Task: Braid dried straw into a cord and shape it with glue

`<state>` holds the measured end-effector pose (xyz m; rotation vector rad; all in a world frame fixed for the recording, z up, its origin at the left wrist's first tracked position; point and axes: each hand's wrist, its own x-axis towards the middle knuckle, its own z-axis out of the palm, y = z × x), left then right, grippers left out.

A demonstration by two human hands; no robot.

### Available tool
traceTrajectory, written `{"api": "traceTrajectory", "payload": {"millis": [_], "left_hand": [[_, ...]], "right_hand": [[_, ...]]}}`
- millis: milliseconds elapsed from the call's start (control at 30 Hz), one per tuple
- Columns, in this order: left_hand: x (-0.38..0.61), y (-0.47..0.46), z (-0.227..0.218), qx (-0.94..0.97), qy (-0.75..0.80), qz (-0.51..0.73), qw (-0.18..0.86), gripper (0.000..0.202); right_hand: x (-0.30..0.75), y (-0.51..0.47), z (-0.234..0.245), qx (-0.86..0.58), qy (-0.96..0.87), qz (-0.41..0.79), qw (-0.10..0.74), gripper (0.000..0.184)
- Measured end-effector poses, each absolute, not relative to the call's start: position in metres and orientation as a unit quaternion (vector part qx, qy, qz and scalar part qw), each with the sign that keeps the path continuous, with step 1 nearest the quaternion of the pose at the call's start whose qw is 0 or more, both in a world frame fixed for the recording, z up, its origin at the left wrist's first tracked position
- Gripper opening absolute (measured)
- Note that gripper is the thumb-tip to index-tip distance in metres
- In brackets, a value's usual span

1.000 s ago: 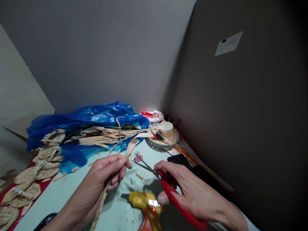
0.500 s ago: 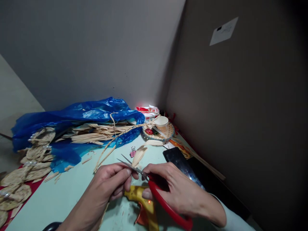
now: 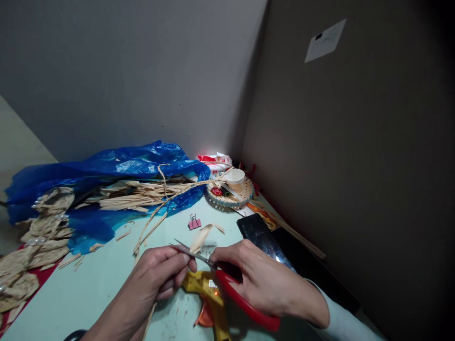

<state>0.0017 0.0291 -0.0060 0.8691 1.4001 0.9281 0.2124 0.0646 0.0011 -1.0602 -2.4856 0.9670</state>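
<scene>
My left hand (image 3: 156, 277) pinches a braided straw strip (image 3: 149, 318) whose loose pale tip (image 3: 201, 237) sticks up past the fingers. My right hand (image 3: 263, 282) grips red-handled scissors (image 3: 227, 284). Their blades (image 3: 188, 251) lie across the strip just above my left fingertips. A yellow glue gun (image 3: 208, 296) lies on the table under both hands, a small red light lit on it.
Pale green table (image 3: 88, 289). Blue plastic sheet (image 3: 117, 170) with straw strips (image 3: 138, 196) at the back. Woven straw pieces (image 3: 31, 246) at left. A pink binder clip (image 3: 194, 222), a dark phone (image 3: 261, 234), and a woven tray (image 3: 231, 196) holding a paper cup (image 3: 234, 177) sit near the corner walls.
My right hand brought the scissors left to the strip held in my left hand; the blades now cross it. The view shifted slightly down and right.
</scene>
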Motion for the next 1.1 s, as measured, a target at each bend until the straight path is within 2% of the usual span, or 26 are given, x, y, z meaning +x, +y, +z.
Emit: {"api": "traceTrajectory", "payload": {"millis": [133,267,333,400,767,933,1000,1100], "left_hand": [[0.001,0.02,-0.003,0.359,0.608,0.404,0.582,0.033],[-0.002,0.008,0.001,0.344,0.621,0.411,0.572,0.027],[-0.005,0.002,0.003,0.34,0.622,0.408,0.575,0.026],[-0.008,-0.004,0.003,0.331,0.621,0.407,0.583,0.027],[-0.039,-0.044,-0.003,0.288,0.6,0.438,0.604,0.048],[-0.053,-0.049,0.001,0.297,0.59,0.44,0.608,0.04],[-0.059,-0.048,0.0,0.299,0.584,0.448,0.608,0.036],[-0.065,-0.045,-0.002,0.293,0.575,0.473,0.6,0.033]], "right_hand": [[0.209,0.062,0.006,-0.355,-0.856,0.359,0.113,0.018],[0.203,0.057,0.012,-0.358,-0.844,0.388,0.099,0.025],[0.2,0.054,0.012,-0.356,-0.845,0.386,0.1,0.016],[0.198,0.05,0.012,-0.344,-0.852,0.384,0.097,0.008],[0.178,0.029,0.012,-0.298,-0.873,0.379,0.072,0.016],[0.181,0.031,0.017,-0.312,-0.898,0.302,0.073,0.009],[0.187,0.043,0.02,-0.333,-0.91,0.242,0.056,0.012],[0.197,0.068,0.017,-0.413,-0.899,0.135,0.052,0.004]]}}
